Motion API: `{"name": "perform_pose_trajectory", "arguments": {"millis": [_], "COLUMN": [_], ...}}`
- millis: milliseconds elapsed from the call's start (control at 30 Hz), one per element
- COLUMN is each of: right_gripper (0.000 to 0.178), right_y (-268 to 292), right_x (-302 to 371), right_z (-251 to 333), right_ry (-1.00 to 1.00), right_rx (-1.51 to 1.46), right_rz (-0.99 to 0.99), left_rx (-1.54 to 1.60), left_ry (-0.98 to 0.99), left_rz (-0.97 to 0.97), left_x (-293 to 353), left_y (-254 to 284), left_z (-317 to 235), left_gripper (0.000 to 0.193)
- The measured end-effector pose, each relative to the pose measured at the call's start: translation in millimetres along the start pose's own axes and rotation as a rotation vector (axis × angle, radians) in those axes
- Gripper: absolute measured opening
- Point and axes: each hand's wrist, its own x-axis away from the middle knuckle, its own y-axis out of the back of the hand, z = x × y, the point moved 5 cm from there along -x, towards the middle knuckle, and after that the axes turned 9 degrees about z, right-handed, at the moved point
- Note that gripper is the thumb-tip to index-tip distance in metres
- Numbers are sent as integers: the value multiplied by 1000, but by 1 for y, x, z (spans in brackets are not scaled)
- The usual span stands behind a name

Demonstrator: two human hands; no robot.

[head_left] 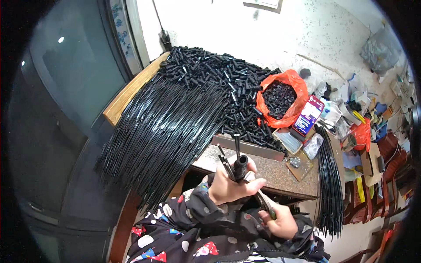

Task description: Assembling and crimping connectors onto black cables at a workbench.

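My left hand is closed around a short black tube, its open end facing up. Several thin black rods stick up from the same grip, beside the tube. Lower and to the right, my right hand is wrapped round a hand tool with a greenish handle, which looks like pliers. Its slim metal part reaches up toward the left hand's thumb; whether its tip touches the tube is hidden. Beyond my hands lie a wide heap of long black rods and a pile of short black tubes.
A metal strip edges the pile on the speckled tabletop. Small black rings fill an orange-red plastic bag. Beside it leans a lit phone. More rods hang over the right edge. A wooden board borders the left.
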Motion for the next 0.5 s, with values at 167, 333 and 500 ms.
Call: {"name": "perform_pose_trajectory", "arguments": {"millis": [167, 333, 500], "right_gripper": [31, 33, 35], "right_y": [54, 58, 58], "right_x": [3, 1, 0], "right_z": [-47, -101, -111], "right_ry": [-26, -294, -306], "right_rx": [372, 817, 971], "right_rz": [-320, -521, -613], "left_rx": [18, -156, 242], "left_ry": [-3, -152, -250], "left_rz": [93, 119, 177], "left_x": [-3, 17, 16], "left_y": [8, 41, 55], "left_z": [-2, 19, 0], "left_gripper": [32, 21, 20]}}
